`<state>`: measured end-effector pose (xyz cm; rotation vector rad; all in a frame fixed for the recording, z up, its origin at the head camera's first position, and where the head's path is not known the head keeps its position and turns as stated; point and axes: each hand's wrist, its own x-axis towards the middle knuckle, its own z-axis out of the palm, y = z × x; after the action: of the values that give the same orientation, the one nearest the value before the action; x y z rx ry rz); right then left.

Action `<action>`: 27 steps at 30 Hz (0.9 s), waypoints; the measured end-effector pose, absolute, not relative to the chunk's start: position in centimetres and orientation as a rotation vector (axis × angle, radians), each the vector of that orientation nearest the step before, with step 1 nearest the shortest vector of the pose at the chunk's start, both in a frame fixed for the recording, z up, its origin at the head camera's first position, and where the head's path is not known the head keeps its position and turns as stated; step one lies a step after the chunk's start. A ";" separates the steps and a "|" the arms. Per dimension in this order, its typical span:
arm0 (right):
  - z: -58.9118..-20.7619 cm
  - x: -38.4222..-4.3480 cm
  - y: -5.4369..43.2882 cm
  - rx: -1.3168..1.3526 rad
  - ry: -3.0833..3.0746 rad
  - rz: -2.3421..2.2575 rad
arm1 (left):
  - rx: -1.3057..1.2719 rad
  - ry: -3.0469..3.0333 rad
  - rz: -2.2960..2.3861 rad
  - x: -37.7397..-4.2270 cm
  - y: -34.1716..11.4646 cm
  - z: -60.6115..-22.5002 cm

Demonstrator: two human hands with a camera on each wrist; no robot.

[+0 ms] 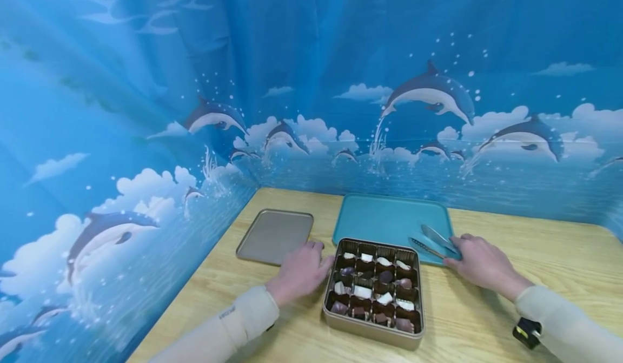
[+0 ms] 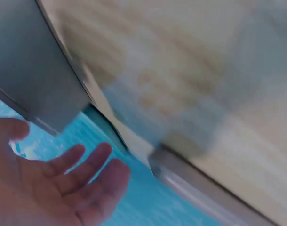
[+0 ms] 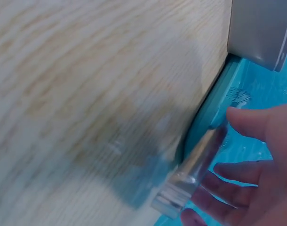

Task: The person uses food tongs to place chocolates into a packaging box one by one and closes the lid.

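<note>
A square metal tin (image 1: 372, 335) of assorted chocolates, set in rows of dark compartments, stands on the table between my hands. Beside its left wall is my left hand (image 1: 303, 270), its fingers relaxed and holding nothing. In the left wrist view, the thumb (image 2: 11, 129) is close to the tin wall (image 2: 37, 66); contact is unclear. My right hand (image 1: 484, 263) holds metal tongs (image 1: 439, 239) by the handle end. Their spread tips lie over the teal tray (image 1: 384, 211). The right wrist view shows the tongs (image 3: 193, 167) between the thumb and fingers.
A flat brown-grey metal lid or tray (image 1: 277, 233) lies on the wood-grain table (image 1: 540, 244), to the left. The teal tray is just behind the tin. A blue curtain (image 1: 311, 81) printed with dolphins rises along the table's back and left edges.
</note>
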<state>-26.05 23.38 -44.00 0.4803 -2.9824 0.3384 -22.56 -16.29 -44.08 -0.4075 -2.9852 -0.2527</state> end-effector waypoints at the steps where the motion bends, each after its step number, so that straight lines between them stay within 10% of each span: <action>1: -43.9 -26.0 23.4 0.484 -2.962 0.321 | -0.388 -2.970 -0.234 -22.8 -16.6 -44.0; 27: -40.6 -22.5 20.3 0.611 -2.726 0.358 | -0.331 -2.718 0.184 -23.7 -19.7 -42.5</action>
<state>-22.49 20.33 -40.57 0.6110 -2.7262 0.3585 -23.69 -19.70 -42.51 -0.3312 -2.7179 0.1845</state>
